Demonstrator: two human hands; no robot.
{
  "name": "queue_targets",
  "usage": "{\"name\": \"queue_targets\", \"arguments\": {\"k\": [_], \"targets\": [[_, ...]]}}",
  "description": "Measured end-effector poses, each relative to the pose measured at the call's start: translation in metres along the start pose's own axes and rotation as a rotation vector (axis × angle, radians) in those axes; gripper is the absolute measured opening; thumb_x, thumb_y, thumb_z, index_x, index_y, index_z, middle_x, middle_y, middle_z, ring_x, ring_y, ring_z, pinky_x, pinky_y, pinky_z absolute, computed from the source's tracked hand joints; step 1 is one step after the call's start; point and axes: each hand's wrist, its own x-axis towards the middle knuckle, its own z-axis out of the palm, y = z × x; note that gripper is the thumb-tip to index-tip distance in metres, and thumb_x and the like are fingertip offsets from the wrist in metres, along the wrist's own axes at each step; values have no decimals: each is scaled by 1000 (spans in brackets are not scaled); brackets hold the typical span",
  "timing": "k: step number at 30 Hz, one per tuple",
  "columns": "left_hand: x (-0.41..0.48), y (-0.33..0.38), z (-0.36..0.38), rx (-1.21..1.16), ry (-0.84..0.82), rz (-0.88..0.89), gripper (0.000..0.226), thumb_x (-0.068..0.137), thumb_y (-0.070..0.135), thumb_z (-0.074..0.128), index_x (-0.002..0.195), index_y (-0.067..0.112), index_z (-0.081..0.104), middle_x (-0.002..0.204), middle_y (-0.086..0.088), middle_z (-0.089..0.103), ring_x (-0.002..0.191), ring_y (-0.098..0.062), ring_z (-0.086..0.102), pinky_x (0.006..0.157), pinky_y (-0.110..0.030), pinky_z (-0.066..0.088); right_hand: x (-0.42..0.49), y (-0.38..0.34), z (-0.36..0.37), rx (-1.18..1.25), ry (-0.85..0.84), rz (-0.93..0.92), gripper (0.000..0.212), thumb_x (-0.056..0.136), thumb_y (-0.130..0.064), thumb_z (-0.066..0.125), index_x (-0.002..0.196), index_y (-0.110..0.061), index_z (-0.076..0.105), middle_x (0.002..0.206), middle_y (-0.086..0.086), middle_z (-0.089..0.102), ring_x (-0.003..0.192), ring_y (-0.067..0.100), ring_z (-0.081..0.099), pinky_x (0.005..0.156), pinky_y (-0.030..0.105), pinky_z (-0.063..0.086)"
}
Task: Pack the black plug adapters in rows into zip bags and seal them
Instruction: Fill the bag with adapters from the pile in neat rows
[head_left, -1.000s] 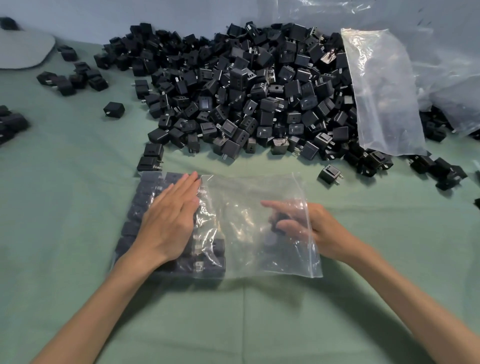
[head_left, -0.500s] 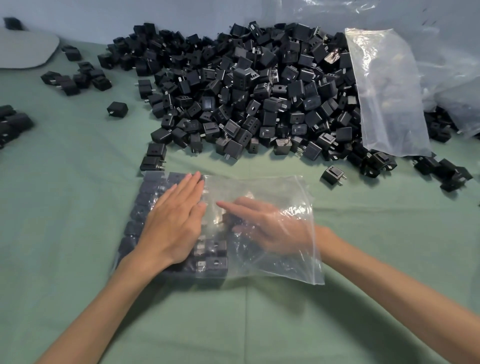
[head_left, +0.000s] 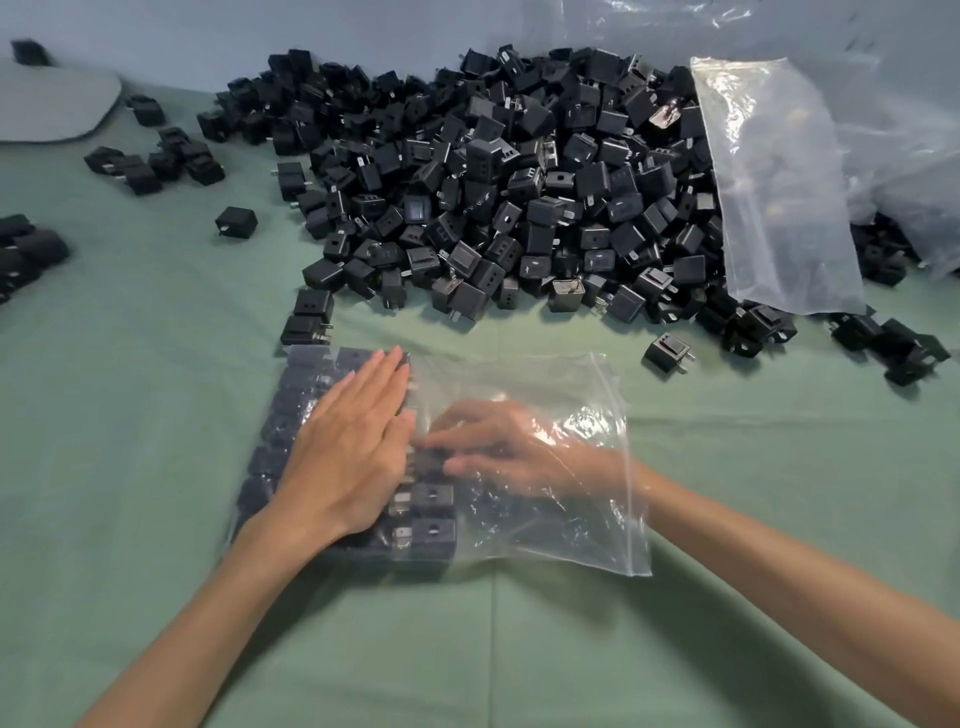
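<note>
Near the middle of the green table (head_left: 130, 415), a limp clear plastic zip bag (head_left: 561, 535) lies flat, rows of hard black cube-shaped plug adapters (head_left: 431, 527) filling its left end. Left hand (head_left: 348, 452) presses open-palmed on them. Right hand (head_left: 511, 452) is inside the bag, its grip blurred. Slippery film likely; best held by the zip edge.
</note>
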Motion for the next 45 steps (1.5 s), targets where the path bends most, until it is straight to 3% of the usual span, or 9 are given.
{"name": "queue_targets", "arguments": {"k": [10, 14, 18, 24, 27, 29, 32, 39, 45], "targets": [[-1, -1, 7, 244, 10, 20, 65, 93, 46, -5, 150, 17, -13, 159, 4, -18, 144, -5, -21, 113, -23, -17, 2, 1, 3, 260, -9, 293, 24, 65, -56, 72, 86, -49, 63, 88, -17, 70, 83, 11, 69, 80, 42, 57], [-2, 0, 11, 362, -4, 32, 63, 88, 45, -16, 142, 13, -25, 159, -4, -23, 144, -12, -24, 115, -29, -17, -1, -2, 5, 266, 24, 318, 40, 66, -52, 75, 95, -26, 68, 93, -2, 73, 84, 19, 70, 80, 49, 56], [-3, 0, 12, 414, -18, 36, 72, 78, 46, -25, 140, 10, -29, 157, -6, -27, 144, -15, -27, 116, -31, -17, -8, -15, -8, 177, -77, 261, 23, 85, -27, 70, 102, -11, 72, 98, -12, 69, 87, 9, 65, 82, 32, 53], [-2, 0, 12, 432, -16, 41, 66, 87, 42, -15, 142, 9, -28, 157, -8, -28, 144, -16, -27, 115, -32, -18, -62, -6, -95, 265, -267, 418, 29, 94, -7, 56, 111, -29, 63, 104, -32, 65, 98, -16, 58, 84, 5, 45], [-3, 1, 11, 438, -19, 45, 62, 89, 38, -16, 142, 7, -28, 157, -9, -28, 144, -18, -26, 116, -33, -16, -88, 29, -138, -3, 336, 545, 28, 89, 2, 61, 102, -19, 74, 93, -13, 74, 83, 2, 67, 69, 23, 52], [-2, 1, 10, 442, -33, 43, 67, 84, 41, -20, 141, 7, -29, 156, -10, -29, 144, -19, -27, 118, -35, -14, -93, 50, -142, -386, 626, 570, 23, 87, -5, 65, 104, -18, 73, 106, 1, 70, 96, 19, 63, 81, 37, 51], [-2, 1, 9, 445, -57, 36, 71, 79, 43, -25, 140, 7, -31, 155, -9, -31, 143, -18, -29, 119, -35, -13, -99, 70, -126, -695, 412, 667, 34, 89, -21, 67, 122, -15, 65, 130, 11, 54, 117, 29, 51, 97, 44, 44], [-2, 2, 8, 427, -51, 41, 72, 79, 44, -25, 141, 8, -30, 155, -9, -31, 143, -18, -29, 116, -33, -16, -127, 56, -114, -779, 597, 553, 22, 92, -4, 57, 112, 0, 64, 109, 19, 56, 82, 35, 60, 78, 34, 47], [-3, 1, 9, 434, -36, 59, 74, 76, 44, -28, 141, 7, -28, 156, -9, -29, 143, -18, -28, 117, -33, -16, -124, 2, -83, -379, 283, 392, 21, 87, -22, 61, 92, -6, 74, 91, 3, 62, 72, 13, 60, 69, 13, 45]]}}
